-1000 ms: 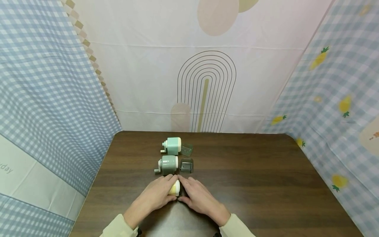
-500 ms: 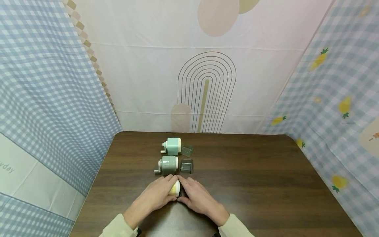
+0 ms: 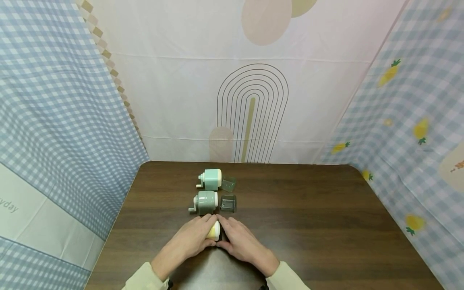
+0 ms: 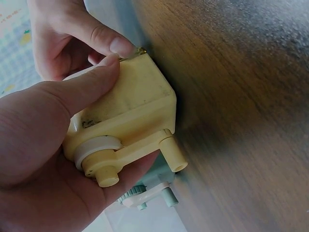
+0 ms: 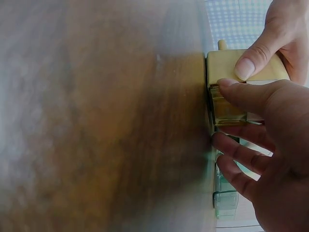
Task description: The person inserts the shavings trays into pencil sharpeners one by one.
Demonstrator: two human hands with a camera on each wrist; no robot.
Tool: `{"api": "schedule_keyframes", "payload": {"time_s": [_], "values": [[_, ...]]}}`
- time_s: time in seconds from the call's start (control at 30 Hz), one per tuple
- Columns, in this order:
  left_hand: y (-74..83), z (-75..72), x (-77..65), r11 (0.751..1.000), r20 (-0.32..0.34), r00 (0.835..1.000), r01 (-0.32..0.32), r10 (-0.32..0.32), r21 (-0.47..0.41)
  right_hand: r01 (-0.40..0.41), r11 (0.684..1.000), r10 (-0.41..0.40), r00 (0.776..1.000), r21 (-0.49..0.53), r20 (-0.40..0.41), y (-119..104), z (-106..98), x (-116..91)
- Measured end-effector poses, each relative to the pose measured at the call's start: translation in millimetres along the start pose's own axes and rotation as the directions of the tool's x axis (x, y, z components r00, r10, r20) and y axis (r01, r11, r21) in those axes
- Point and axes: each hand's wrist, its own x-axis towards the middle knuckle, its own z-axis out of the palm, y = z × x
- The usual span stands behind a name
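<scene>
Desk (image 3: 326, 225) underneath. Left hand (image 3: 193, 235): fingers clamped round yellow sharpener (image 4: 130, 92). Right hand (image 3: 240, 238) meets its end, fingers pinching amber drawer (image 5: 229, 112). Past the fingertips: grey-green sharpener (image 3: 207, 202), mint sharpener (image 3: 212, 179), then smoky drawer (image 3: 228, 203), green drawer (image 3: 228, 185) beside them.

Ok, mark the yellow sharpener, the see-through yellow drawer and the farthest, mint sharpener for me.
Yellow sharpener (image 4: 137, 87): left wrist view, flat face of its body.
See-through yellow drawer (image 5: 227, 114): right wrist view, its wall below the thumb.
Mint sharpener (image 3: 212, 180): head view, middle of its body.
</scene>
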Motion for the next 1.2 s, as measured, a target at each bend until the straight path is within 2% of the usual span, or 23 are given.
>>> {"api": "schedule_keyframes", "payload": {"time_s": [0.6, 0.9, 1.1, 1.2], "values": [[0.0, 0.1, 1.1, 1.0, -0.007, 1.0, 0.007, -0.007, -0.005, -0.028, 1.0, 0.028, 1.0, -0.002, 0.007, -2.4, 2.4, 2.6], [-0.5, -0.2, 0.9, 0.999, 0.024, 0.999, 0.031, -0.031, -0.025, -0.055, 0.998, 0.055, 0.999, 0.033, 0.003, -7.1, 2.9, -1.2], [-1.7, -3.2, 1.4, 0.998, 0.03, 0.998, 0.055, -0.055, 0.01, -0.065, 0.996, 0.06, 0.996, 0.065, 0.072, -2.7, -4.6, -3.0], [-0.2, -7.8, 3.7, 0.998, -0.001, 0.999, 0.055, -0.055, 0.027, -0.067, 0.996, 0.059, 0.992, 0.067, 0.11, 3.0, -11.7, -3.2]]}}
